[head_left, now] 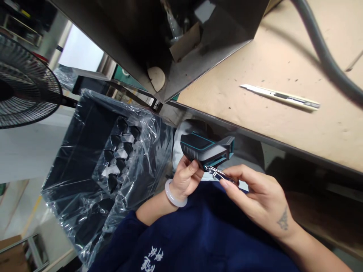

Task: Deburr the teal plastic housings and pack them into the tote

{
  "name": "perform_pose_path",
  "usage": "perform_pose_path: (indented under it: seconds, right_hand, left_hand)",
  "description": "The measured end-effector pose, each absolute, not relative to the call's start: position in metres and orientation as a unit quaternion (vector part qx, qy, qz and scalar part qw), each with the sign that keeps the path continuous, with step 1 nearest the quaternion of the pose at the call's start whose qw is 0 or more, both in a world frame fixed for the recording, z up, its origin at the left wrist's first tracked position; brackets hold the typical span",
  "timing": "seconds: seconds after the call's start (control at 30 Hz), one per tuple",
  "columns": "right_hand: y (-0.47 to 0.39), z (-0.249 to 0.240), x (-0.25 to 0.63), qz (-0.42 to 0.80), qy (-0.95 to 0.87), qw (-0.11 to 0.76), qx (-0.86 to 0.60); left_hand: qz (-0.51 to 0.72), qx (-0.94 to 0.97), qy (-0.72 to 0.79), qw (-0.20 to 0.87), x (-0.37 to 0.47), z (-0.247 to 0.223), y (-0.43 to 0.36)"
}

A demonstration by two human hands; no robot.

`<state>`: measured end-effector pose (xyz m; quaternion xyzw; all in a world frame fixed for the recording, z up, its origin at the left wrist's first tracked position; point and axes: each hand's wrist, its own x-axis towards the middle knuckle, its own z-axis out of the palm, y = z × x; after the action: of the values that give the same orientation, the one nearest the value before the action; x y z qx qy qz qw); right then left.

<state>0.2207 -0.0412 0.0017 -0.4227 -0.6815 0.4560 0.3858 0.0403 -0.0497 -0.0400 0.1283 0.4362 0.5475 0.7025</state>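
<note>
A black and grey plastic part with teal edges is held over my lap. My left hand grips it from below at its left end, the thumb against its lower side. In my right hand is a small shiny metal clipper, pinched between thumb and fingers. The clipper's tip touches, or lies very near, the lower teal edge of the part, close to my left fingertips. Some of my left fingers are hidden behind the part.
A bin lined with clear plastic holds several dark parts at the left. Behind it stands a black fan. A utility knife lies on the workbench, near a grey hose and a metal box.
</note>
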Motion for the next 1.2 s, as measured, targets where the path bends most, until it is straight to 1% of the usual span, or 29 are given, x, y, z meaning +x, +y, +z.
perform_pose_path:
  seconds: [0.2,0.33,0.43,0.47,0.53,0.6,0.63,0.67,0.73,0.8,0.83,0.9,0.97,1.0,1.03,1.1,1.2]
  right_hand:
    - [-0.040,0.000,0.220,0.458,-0.682,0.388,-0.417]
    - [-0.041,-0.004,0.218,0.451,-0.669,0.412,-0.424]
    - [-0.046,-0.009,0.222,0.481,-0.637,0.418,-0.433]
    - [-0.048,-0.010,0.224,0.501,-0.613,0.430,-0.434]
    - [-0.050,-0.011,0.227,0.540,-0.535,0.489,-0.428]
    - [-0.049,-0.010,0.228,0.573,-0.439,0.549,-0.421]
    - [-0.046,-0.010,0.227,0.595,-0.401,0.557,-0.418]
    - [-0.043,-0.009,0.227,0.629,-0.374,0.542,-0.413]
    - [-0.037,-0.007,0.225,0.704,-0.345,0.477,-0.398]
    - [-0.033,-0.007,0.223,0.743,-0.330,0.433,-0.389]
    - [-0.032,-0.008,0.222,0.742,-0.328,0.433,-0.394]
    - [-0.033,-0.009,0.220,0.711,-0.337,0.457,-0.416]
    - [-0.036,-0.010,0.218,0.685,-0.361,0.465,-0.429]
    - [-0.038,-0.011,0.217,0.679,-0.377,0.461,-0.430]
    - [-0.039,-0.012,0.217,0.672,-0.393,0.455,-0.432]
    - [-0.041,-0.014,0.218,0.636,-0.422,0.468,-0.446]
    - [-0.043,-0.015,0.224,0.549,-0.446,0.534,-0.464]
  left_hand:
    - [0.538,0.127,0.445,0.705,0.043,-0.039,-0.049]
    - [0.539,0.115,0.470,0.689,0.046,-0.039,-0.052]
    - [0.545,0.106,0.484,0.677,0.046,-0.041,-0.054]
    - [0.546,0.112,0.482,0.676,0.045,-0.043,-0.054]
    - [0.552,0.148,0.482,0.664,0.042,-0.046,-0.054]
    - [0.558,0.233,0.487,0.630,0.037,-0.050,-0.054]
    - [0.558,0.298,0.484,0.605,0.034,-0.051,-0.055]
    - [0.555,0.368,0.475,0.575,0.031,-0.051,-0.055]
    - [0.537,0.493,0.450,0.516,0.026,-0.050,-0.057]
    - [0.527,0.531,0.444,0.493,0.026,-0.046,-0.059]
    - [0.525,0.510,0.448,0.515,0.027,-0.044,-0.060]
    - [0.498,0.409,0.432,0.630,0.031,-0.040,-0.061]
    - [0.429,0.284,0.379,0.770,0.038,-0.036,-0.061]
    - [0.392,0.236,0.356,0.815,0.041,-0.034,-0.061]
    - [0.370,0.205,0.347,0.837,0.043,-0.032,-0.061]
    - [0.380,0.188,0.370,0.827,0.047,-0.029,-0.060]
    - [0.464,0.214,0.425,0.747,0.047,-0.025,-0.058]
